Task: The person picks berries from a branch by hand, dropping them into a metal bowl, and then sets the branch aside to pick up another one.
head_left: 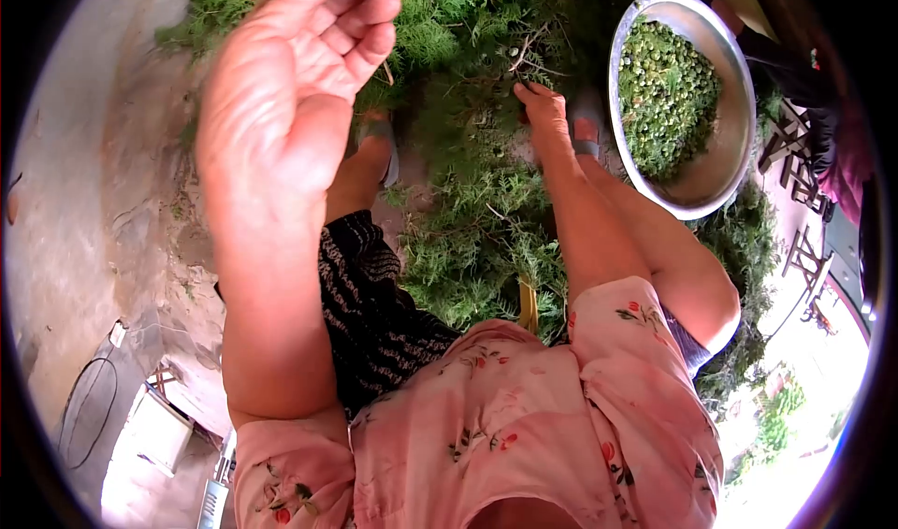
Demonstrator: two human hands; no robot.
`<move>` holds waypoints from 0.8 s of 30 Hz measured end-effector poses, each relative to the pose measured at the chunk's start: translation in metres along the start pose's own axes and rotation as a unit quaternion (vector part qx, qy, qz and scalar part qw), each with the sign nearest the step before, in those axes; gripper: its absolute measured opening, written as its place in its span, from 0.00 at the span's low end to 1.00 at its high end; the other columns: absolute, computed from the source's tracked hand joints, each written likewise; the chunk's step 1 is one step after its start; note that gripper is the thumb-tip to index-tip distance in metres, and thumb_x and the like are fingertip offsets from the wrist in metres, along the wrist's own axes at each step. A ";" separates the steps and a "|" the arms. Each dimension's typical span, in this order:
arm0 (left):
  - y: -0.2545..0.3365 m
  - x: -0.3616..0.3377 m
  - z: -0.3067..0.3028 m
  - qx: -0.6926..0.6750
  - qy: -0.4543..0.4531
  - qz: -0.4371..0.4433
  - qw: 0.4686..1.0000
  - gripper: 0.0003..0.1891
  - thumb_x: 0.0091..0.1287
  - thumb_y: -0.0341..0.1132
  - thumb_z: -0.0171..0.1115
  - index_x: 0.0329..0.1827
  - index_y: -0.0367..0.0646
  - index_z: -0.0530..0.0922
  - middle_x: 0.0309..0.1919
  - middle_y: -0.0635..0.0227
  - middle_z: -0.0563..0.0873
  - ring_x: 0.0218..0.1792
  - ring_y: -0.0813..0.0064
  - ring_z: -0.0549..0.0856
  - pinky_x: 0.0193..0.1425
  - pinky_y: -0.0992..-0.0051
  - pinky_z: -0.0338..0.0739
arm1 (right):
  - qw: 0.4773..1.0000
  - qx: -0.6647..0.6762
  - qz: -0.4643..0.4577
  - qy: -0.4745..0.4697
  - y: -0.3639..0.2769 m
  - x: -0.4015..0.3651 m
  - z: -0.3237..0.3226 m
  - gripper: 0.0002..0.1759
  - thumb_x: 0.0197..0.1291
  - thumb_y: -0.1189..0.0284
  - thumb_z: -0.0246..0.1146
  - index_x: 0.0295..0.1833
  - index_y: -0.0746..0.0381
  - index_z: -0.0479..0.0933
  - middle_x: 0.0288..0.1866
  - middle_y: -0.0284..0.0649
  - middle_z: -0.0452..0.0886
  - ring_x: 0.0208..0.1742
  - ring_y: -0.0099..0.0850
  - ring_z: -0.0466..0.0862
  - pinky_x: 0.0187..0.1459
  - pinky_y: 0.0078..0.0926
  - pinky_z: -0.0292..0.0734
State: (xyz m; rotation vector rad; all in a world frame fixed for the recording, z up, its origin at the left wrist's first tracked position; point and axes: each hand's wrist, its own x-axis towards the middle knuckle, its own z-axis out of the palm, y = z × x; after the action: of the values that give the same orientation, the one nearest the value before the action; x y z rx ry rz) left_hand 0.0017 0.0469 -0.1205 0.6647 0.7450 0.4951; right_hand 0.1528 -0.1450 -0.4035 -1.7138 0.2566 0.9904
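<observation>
My left hand [290, 80] is raised close to the camera, palm showing. Its fingers are loosely curled and slightly apart, with nothing visible in them; some fingertips are cut off by the top edge. Lower down between my feet, my right hand [544, 113] has its fingers closed at a leafy evergreen branch [533, 59] with thin bare twigs. The exact grip is partly hidden. To the right of that hand stands a wide metal basin [697, 197], partly filled with small round green cones [669, 89] mixed with bits of leaf.
Loose green foliage [426, 38] is heaped at the top, and more cut branches [477, 239] lie between my legs. A yellow strip-like object [528, 304] shows near my lap. Another person's dark sleeve [776, 61] is beside the basin. A cable [89, 417] lies at the lower left.
</observation>
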 end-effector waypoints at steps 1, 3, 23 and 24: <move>-0.001 0.000 -0.001 -0.004 -0.010 -0.006 1.000 0.11 0.63 0.29 0.55 0.46 0.35 0.73 0.38 0.63 0.80 0.37 0.74 0.79 0.43 0.77 0.74 | 1.000 0.009 0.009 -0.009 -0.011 -0.006 0.001 0.20 0.53 0.71 0.64 0.52 0.66 0.75 0.31 0.37 0.79 0.26 0.23 0.73 0.26 0.30 0.68; -0.002 -0.002 0.001 -0.005 -0.006 -0.016 1.000 0.10 0.62 0.30 0.56 0.44 0.36 0.73 0.36 0.64 0.81 0.36 0.75 0.79 0.43 0.77 0.74 | 1.000 0.002 -0.023 -0.017 -0.032 -0.021 -0.001 0.24 0.52 0.68 0.65 0.54 0.68 0.72 0.38 0.39 0.78 0.30 0.26 0.75 0.30 0.27 0.70; 0.003 -0.013 0.010 -0.055 -0.028 0.021 0.998 0.11 0.64 0.29 0.54 0.47 0.35 0.72 0.37 0.65 0.80 0.36 0.76 0.78 0.41 0.77 0.73 | 0.856 -0.424 -0.268 0.125 0.041 0.050 0.002 0.30 0.54 0.66 0.61 0.62 0.64 0.64 0.52 0.56 0.72 0.52 0.44 0.75 0.50 0.38 0.72; -0.002 -0.014 0.013 -0.070 -0.046 0.061 0.995 0.11 0.64 0.29 0.53 0.47 0.35 0.72 0.37 0.65 0.80 0.36 0.77 0.78 0.41 0.77 0.73 | 0.870 -0.415 -0.251 0.093 0.040 0.056 0.005 0.30 0.52 0.65 0.63 0.59 0.65 0.65 0.52 0.58 0.71 0.55 0.47 0.71 0.52 0.39 0.69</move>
State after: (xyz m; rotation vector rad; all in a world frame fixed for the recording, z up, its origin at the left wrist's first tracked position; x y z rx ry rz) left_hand 0.0032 0.0324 -0.1082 0.6002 0.5802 0.6200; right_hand 0.1610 -0.1402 -0.4718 -2.4783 -0.5659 0.5522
